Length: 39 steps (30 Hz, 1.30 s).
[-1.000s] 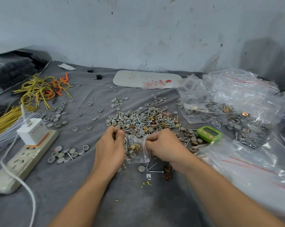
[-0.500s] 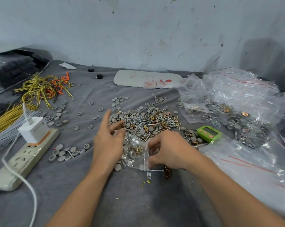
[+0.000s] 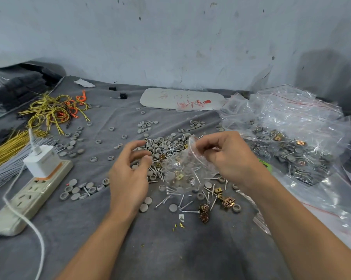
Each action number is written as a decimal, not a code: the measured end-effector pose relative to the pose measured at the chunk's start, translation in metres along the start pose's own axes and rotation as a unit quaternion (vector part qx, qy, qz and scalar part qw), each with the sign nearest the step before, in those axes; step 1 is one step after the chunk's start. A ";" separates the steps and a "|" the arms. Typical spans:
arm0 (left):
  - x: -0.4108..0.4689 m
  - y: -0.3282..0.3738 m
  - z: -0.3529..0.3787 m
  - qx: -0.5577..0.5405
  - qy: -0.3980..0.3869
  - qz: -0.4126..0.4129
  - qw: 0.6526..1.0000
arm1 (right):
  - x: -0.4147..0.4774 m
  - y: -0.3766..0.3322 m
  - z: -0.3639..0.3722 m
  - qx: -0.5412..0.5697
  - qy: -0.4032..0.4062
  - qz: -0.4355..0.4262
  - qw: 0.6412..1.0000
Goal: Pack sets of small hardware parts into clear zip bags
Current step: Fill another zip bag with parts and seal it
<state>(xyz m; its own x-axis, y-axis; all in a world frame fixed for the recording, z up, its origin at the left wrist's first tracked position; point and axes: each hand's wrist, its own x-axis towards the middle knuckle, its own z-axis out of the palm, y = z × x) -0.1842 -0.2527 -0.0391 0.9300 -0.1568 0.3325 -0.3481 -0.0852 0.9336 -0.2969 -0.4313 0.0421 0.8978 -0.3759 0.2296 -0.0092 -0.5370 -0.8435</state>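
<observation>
Roughly mid-run, I'd say. A heap of packed bags (image 3: 287,152) sits on the right of the counter (image 3: 170,249), so plenty of sets are done. A big pile of loose parts (image 3: 164,145) (grey caps, screws, brass clips) lies unbagged in the middle, with more strewn on the near side, so there's a lot left. The current zip bag (image 3: 182,174) is up off the counter, over the near edge of that pile. The right hand (image 3: 227,158) pinches its top edge between thumb and curled fingers, and the bag hangs below with a few caps, screws and at least one brass clip inside. The mouth looks unsealed, but the plastic is blurred, so not certain. I can't count the contents, so no call on whether this set is complete. The left hand (image 3: 128,174) is just left of the bag and not touching it. Its fingers are loosely curled, about half open, over the pile's left edge, with nothing visibly held.
</observation>
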 end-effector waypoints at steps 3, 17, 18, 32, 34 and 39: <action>-0.005 0.015 0.001 0.003 -0.048 0.047 0.998 | 0.004 -0.004 -0.006 0.097 -0.027 -0.016 0.995; 0.017 0.082 0.037 -0.185 -0.175 -0.051 0.966 | 0.005 0.001 -0.018 0.203 0.028 0.051 0.977; 0.017 0.080 0.037 -0.175 -0.150 -0.057 0.971 | 0.005 0.000 -0.019 0.204 0.039 0.069 0.976; 0.025 0.061 0.012 -0.173 -0.172 -0.102 0.964 | 0.008 0.001 -0.008 0.114 0.087 0.096 0.985; 0.026 0.060 0.011 -0.166 -0.169 -0.107 0.966 | 0.008 0.001 -0.007 0.116 0.089 0.089 0.985; 0.029 0.059 0.012 -0.149 -0.124 -0.106 0.975 | 0.007 0.003 -0.007 0.102 0.101 0.083 0.986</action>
<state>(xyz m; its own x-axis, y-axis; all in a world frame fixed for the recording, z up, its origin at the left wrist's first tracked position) -0.1790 -0.2744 0.0237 0.9074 -0.4029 0.1198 -0.0671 0.1423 0.9875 -0.2935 -0.4412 0.0451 0.7850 -0.5996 0.1556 -0.0403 -0.3000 -0.9531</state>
